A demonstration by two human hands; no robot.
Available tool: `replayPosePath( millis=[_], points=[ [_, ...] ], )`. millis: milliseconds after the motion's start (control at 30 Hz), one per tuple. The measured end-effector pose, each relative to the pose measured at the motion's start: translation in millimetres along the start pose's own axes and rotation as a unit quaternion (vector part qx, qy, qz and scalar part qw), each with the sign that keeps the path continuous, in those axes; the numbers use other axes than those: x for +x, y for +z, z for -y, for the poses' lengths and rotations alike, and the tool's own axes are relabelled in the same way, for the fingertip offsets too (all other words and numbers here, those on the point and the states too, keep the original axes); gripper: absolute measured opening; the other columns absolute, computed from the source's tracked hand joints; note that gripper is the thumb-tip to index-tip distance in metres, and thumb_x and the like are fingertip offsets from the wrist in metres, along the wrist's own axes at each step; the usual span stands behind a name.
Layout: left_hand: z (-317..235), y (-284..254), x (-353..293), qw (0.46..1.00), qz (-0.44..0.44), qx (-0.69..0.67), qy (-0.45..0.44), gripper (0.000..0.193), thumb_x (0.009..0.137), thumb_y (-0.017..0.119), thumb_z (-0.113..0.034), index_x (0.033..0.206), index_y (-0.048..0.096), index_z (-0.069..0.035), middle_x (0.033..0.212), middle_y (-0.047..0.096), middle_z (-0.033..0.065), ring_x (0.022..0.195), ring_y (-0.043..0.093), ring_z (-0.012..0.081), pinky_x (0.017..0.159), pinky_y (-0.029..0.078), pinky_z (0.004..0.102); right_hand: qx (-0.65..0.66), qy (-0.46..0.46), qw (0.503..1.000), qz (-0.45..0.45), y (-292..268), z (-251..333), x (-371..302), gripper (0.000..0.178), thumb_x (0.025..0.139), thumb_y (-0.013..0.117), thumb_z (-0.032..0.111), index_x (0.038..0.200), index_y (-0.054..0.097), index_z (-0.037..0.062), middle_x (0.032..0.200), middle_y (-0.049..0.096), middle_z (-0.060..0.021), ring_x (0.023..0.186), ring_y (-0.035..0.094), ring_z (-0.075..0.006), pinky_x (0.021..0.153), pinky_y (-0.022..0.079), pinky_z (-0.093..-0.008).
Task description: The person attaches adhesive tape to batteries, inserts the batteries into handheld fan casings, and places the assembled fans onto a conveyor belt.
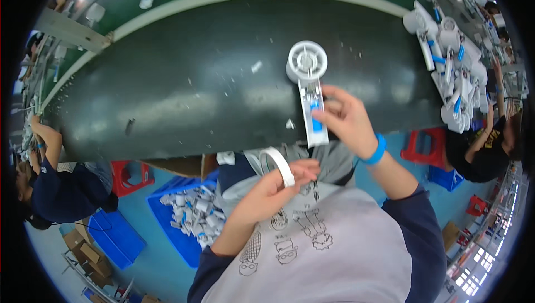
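Observation:
A white hand-held fan [308, 88] with a round head and a flat open handle lies on the dark table [184, 97], head pointing away from me. Inside the handle sits a blue part. My right hand [348, 122] rests on the handle, fingers pinching at the blue part. My left hand [273, 189] is lower, near my chest, holding a white curved ring-shaped piece [278, 164] between thumb and fingers.
A heap of white and blue fan parts [451, 63] lies at the table's right end. A blue crate [186, 219] with several white parts stands on the floor to my left. Other people sit at the left and right edges. Red stools stand below the table.

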State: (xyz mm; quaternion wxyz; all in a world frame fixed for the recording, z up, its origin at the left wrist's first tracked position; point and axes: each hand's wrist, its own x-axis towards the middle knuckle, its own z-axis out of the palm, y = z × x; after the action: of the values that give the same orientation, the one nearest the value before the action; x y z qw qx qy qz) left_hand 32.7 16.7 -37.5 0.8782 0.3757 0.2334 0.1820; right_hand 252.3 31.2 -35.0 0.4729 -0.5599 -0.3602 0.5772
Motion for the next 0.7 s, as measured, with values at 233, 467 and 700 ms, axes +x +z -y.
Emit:
replayPosePath(
  millis=[233, 467, 700],
  points=[
    [-11.5, 6.0, 0.9, 0.995, 0.088, 0.009, -0.038, 0.028, 0.087, 0.040, 0.008, 0.112, 0.052, 0.001, 0.122, 0.052, 0.0172, 0.115, 0.054, 0.0252, 0.097, 0.043, 0.0358, -0.219, -0.184, 0.950, -0.125, -41.1, 59.8, 274.1, 0.040, 0.085, 0.067, 0.027, 0.110, 0.059, -0.0037, 0.095, 0.066, -0.0144, 0.083, 0.063, -0.0202, 0.071, 0.050, -0.0351],
    [-44.6, -4.7, 4.3, 0.994, 0.059, -0.096, 0.009, 0.024, 0.091, 0.047, 0.000, 0.114, 0.051, 0.004, 0.116, 0.057, 0.0184, 0.107, 0.060, 0.0279, 0.093, 0.047, 0.0360, -0.328, -0.443, 0.822, 0.140, 50.9, 76.1, 155.7, 0.031, 0.091, 0.053, 0.024, 0.115, 0.058, 0.0055, 0.114, 0.059, -0.0133, 0.111, 0.052, -0.0310, 0.098, 0.038, -0.0412],
    [-100.0, 7.0, 7.0, 0.978, 0.046, 0.200, 0.043, 0.022, 0.093, 0.049, -0.007, 0.111, 0.056, 0.004, 0.105, 0.063, 0.0141, 0.096, 0.063, 0.0235, 0.084, 0.049, 0.0329, -0.126, -0.167, 0.942, 0.263, 54.9, 76.0, 18.4, 0.036, 0.100, 0.036, 0.025, 0.107, 0.059, -0.0009, 0.066, 0.052, -0.0011, 0.061, 0.047, -0.0056, 0.057, 0.039, -0.0227]
  ],
)
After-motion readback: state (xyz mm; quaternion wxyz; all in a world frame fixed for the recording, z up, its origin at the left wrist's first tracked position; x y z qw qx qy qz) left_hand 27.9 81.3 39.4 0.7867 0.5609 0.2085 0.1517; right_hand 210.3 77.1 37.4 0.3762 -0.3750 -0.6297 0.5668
